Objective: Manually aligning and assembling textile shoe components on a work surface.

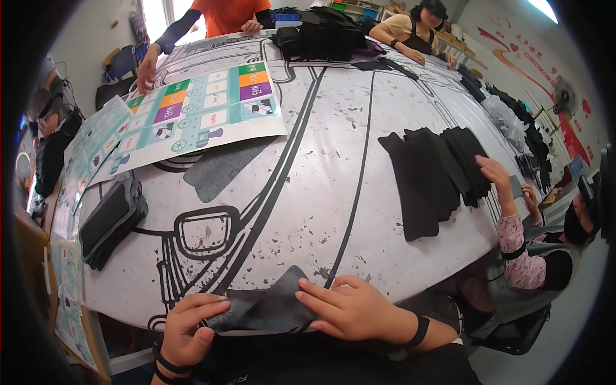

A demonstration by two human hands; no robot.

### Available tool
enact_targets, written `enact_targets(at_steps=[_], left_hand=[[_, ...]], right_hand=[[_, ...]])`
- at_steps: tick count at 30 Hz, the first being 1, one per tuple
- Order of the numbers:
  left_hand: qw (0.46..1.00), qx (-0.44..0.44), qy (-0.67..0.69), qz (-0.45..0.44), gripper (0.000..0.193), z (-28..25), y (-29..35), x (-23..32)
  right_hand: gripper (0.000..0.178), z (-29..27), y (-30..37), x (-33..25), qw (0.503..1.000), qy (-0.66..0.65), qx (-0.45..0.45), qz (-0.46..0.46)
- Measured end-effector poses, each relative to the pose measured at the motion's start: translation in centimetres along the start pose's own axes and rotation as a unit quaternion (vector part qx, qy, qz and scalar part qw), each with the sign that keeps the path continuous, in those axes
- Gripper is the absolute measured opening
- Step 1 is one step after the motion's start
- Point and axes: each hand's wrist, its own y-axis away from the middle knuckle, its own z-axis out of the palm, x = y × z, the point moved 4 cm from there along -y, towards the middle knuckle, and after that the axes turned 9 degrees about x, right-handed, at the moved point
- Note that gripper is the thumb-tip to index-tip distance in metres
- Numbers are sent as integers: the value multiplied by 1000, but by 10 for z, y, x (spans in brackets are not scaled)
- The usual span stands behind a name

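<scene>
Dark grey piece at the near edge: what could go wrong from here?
The dark grey piece lies at the near edge of the table, so it might slip off if released. It also looks bent between the left hand and right hand, so it could crease.

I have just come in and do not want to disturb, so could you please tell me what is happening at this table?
At the near edge of the white table, a person's left hand and right hand both touch a dark grey piece of material, which looks bent. A stack of dark pieces lies to the left, and overlapping black pieces lie to the right. A co-worker at the right has one hand close to those black pieces.
</scene>
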Motion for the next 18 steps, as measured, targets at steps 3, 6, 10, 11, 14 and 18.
enact_targets(at_steps=[3, 6, 10, 11, 14, 18], left_hand=[[997, 72, -17, -23, 56, -7, 11, -4], [986, 134, -99, 4, 56, -24, 33, -6], [988, 86, -126, -38, 43, -17, 39, -23], [987, 88, -131, -36, 43, -18, 44, -28], [984, 114, -110, -88, 32, -14, 58, -43], [943, 190, -271, -43, 24, -37, 63, -48]], right_hand=[[46, -2, -3, -3, 996, 84, 17, 20], [46, -2, -4, -1, 988, 134, 37, 73], [30, 0, -10, -4, 979, 150, 38, 136], [30, 1, -9, -2, 979, 147, 42, 133], [21, -1, -7, 5, 982, 116, 10, 151], [22, -2, -4, 8, 976, 81, 31, 201]])
